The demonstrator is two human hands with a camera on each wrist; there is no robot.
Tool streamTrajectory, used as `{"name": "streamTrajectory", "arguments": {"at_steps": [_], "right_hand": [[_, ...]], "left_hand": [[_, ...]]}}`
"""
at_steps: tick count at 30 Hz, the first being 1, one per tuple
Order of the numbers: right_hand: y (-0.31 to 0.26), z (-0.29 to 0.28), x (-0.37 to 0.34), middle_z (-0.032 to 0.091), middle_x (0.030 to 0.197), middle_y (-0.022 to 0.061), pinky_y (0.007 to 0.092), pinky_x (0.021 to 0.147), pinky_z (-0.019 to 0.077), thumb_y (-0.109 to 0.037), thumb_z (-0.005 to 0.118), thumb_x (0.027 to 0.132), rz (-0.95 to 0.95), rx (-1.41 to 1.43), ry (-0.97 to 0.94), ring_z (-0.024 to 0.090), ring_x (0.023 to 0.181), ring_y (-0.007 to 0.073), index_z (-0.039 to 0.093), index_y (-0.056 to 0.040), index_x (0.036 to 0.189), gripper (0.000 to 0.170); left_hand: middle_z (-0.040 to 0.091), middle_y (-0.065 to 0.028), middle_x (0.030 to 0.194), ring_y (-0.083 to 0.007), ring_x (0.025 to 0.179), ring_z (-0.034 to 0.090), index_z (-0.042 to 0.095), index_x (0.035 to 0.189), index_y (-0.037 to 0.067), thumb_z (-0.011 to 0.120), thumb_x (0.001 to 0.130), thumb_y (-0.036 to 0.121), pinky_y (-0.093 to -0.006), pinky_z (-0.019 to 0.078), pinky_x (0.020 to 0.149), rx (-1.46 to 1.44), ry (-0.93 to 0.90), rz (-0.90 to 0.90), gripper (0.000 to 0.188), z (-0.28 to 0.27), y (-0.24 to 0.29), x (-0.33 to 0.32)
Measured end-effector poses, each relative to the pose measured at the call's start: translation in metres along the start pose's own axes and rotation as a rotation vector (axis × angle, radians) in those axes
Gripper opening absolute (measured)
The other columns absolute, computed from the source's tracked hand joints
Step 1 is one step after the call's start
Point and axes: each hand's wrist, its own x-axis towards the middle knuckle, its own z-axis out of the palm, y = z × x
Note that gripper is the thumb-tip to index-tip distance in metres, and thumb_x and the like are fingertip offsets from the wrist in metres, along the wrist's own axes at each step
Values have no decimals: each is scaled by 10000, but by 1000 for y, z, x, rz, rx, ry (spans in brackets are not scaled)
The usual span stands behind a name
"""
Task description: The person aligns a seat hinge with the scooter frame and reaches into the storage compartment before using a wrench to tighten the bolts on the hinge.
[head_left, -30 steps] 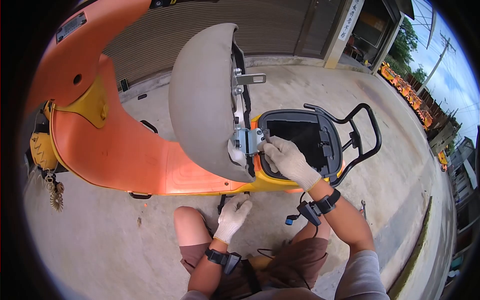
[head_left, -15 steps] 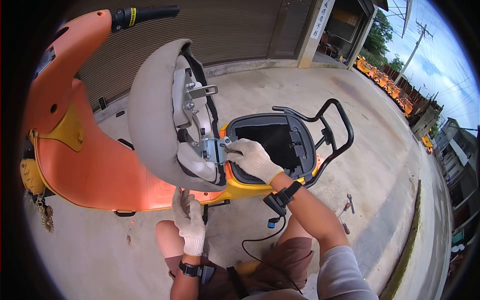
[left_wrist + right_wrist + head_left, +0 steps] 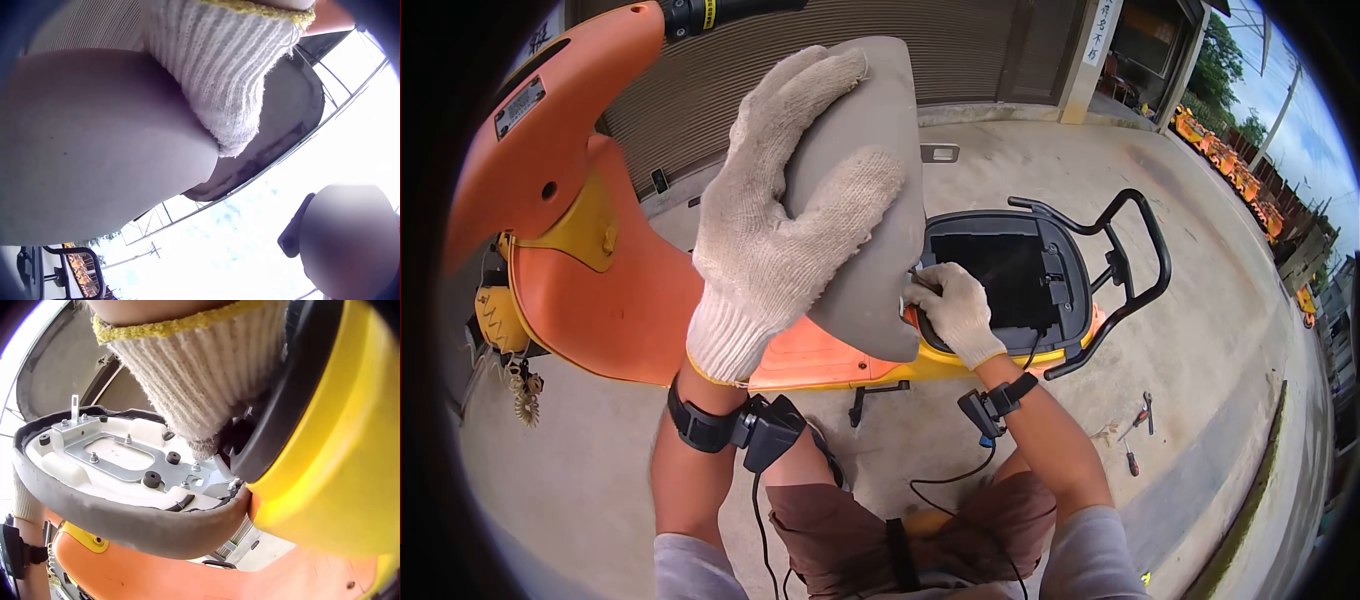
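A grey scooter seat (image 3: 880, 290) stands tipped up on the orange scooter (image 3: 820, 352). My gloved left hand (image 3: 765, 225) presses on its padded top, fingers straight and thumb spread. At the seat's lower edge, by the hinge, my gloved right hand (image 3: 953, 308) pinches a small dark metal piece (image 3: 916, 273); its exact kind I cannot tell. In the right wrist view the seat's underside shows a metal plate (image 3: 75, 453) with bolts, nuts and black rubber stops. The right fingertips are partly hidden there. A slotted latch bracket (image 3: 940, 153) sticks out from the seat.
Beside the right hand lies the open storage box, with its dark rim (image 3: 1052, 232). A black rear rack (image 3: 1157, 260) stands behind it. On the concrete at right lie a screwdriver (image 3: 1133, 462) and a wrench (image 3: 1149, 402). The handlebar grip (image 3: 700, 14) reaches in at top left.
My left hand has risen from low beside the scooter onto the seat's top. The seat has turned so its underside is hidden in the head view. The right hand stays at the hinge.
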Motion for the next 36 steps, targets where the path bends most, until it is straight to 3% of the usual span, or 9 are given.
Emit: {"name": "streamTrajectory", "arguments": {"at_steps": [8,12,14,20,27,29,32,34,36], "right_hand": [[28,16,1,668,1065,107,420,846,541,-256,677,881,-170,98,47,675,958,332,751,-114,1074,251],[5,5,-5,650,1017,83,423,832,547,-311,701,867,-82,2,80,684,921,319,787,-181,999,204],[6,2,-5,650,1061,94,426,859,540,-343,698,876,-48,1,32,683,952,329,764,-137,1071,292],[5,3,-5,625,1078,150,474,843,543,-319,609,936,-192,-35,-13,666,947,379,719,-109,1052,265],[2,9,1,633,1033,174,478,836,547,-328,605,931,-132,-46,-32,673,927,384,724,-100,1039,279],[4,8,4,636,1020,168,477,825,550,-326,613,920,-129,13,-36,678,928,376,732,-96,1013,275],[1,-1,1,637,1031,211,476,839,539,-317,650,888,-221,9,-37,665,939,405,744,-64,981,286],[2,4,0,634,1029,201,466,867,530,-302,661,864,-170,86,5,652,950,401,737,-46,974,289],[-2,0,-2,632,1017,209,468,881,523,-303,667,842,-135,134,14,643,966,401,734,-48,972,294]], "left_hand": [[523,-109,1456,-237,1262,564,620,1305,64,725,844,225,-343,447,1073,313,-175,186,500,39,32,19],[553,-110,1410,-233,1240,567,559,1265,31,711,853,209,-350,430,1080,365,-238,-103,474,26,52,30],[642,-93,1263,-207,1052,662,588,1238,62,798,799,319,-346,523,949,422,-180,-98,550,18,42,35],[562,-132,1410,-250,1337,513,578,1379,37,607,880,226,-354,360,1152,137,-314,-122,534,-15,23,37],[530,-138,1461,-255,1346,506,510,1443,30,591,986,337,-358,344,1168,-99,-276,-203,557,-49,-8,25],[512,-141,1477,-254,1367,482,485,1456,14,581,994,343,-361,333,1172,282,-343,-148,575,-45,12,29],[505,-147,1479,-269,1405,435,483,1453,11,531,1008,319,-380,269,1204,297,-390,19,543,-60,-24,36],[500,-167,1476,-277,1414,423,451,1469,-1,505,1011,325,-392,253,1211,27,-283,-255,565,-53,-28,32],[499,-170,1476,-277,1415,422,442,1473,-3,505,1011,319,-392,253,1211,-39,-331,-199,567,-27,-38,37]]}}
